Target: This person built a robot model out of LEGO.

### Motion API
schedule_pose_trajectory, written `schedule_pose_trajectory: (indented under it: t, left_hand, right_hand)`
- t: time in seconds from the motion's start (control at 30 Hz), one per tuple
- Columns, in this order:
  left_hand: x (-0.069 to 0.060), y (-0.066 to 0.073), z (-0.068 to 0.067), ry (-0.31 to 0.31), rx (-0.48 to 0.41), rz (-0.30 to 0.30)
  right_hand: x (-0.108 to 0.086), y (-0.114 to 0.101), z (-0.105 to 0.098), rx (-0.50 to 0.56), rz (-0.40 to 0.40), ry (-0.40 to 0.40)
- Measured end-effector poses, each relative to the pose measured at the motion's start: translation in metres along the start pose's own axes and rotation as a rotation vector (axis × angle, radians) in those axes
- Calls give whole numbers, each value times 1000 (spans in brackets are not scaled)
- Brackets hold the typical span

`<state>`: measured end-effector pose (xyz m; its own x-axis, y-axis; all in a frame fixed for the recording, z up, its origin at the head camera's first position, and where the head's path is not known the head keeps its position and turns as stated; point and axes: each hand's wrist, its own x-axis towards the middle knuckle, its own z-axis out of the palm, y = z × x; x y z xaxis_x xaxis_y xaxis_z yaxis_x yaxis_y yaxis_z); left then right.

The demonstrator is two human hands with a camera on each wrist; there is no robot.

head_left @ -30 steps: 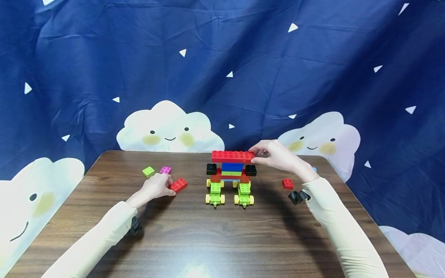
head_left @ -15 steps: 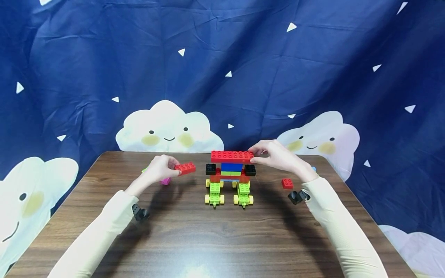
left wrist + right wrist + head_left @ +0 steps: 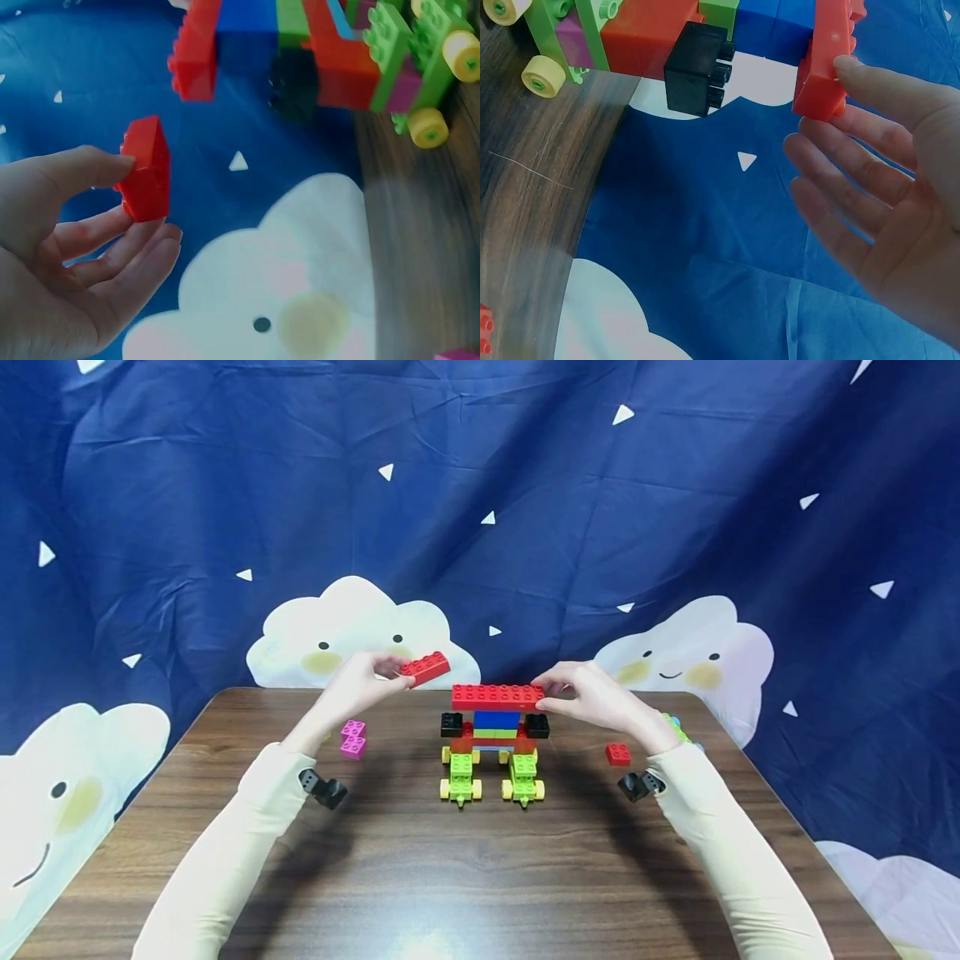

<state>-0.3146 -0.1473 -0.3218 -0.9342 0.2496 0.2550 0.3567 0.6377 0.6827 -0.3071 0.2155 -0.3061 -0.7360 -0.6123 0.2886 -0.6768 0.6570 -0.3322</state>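
Observation:
My left hand (image 3: 358,687) holds a red toy brick (image 3: 427,669) in the air, up and left of a built toy model. In the left wrist view the thumb and fingers pinch that brick (image 3: 148,172) by one end. With thumb and fingertips, my right hand (image 3: 596,696) grips the right end of a long red brick (image 3: 495,697) lying across the model's top. Below it are blue bricks (image 3: 497,720), a black brick (image 3: 452,724) sticking out at each side, and green wheeled bases (image 3: 462,768) with yellow wheels.
On the wooden table (image 3: 480,877), two magenta bricks (image 3: 353,746) lie to the left. A small red brick (image 3: 618,754) lies to the right. A green and blue piece (image 3: 677,723) is partly hidden behind the right wrist. A blue cloth (image 3: 480,485) hangs behind.
My left hand has picked the red brick up off the table and carried it up and right toward the model. The right hand keeps its grip on the long brick.

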Motion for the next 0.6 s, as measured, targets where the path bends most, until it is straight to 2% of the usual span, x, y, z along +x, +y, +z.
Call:
schedule_pose_trajectory:
  t: [0.3, 0.6]
  left_hand:
    - [11, 33, 8, -46, 19, 92]
    - [16, 62, 29, -126, 35, 269]
  right_hand:
    - [0, 1, 2, 1, 10, 4]
    - [0, 1, 0, 18, 11, -2]
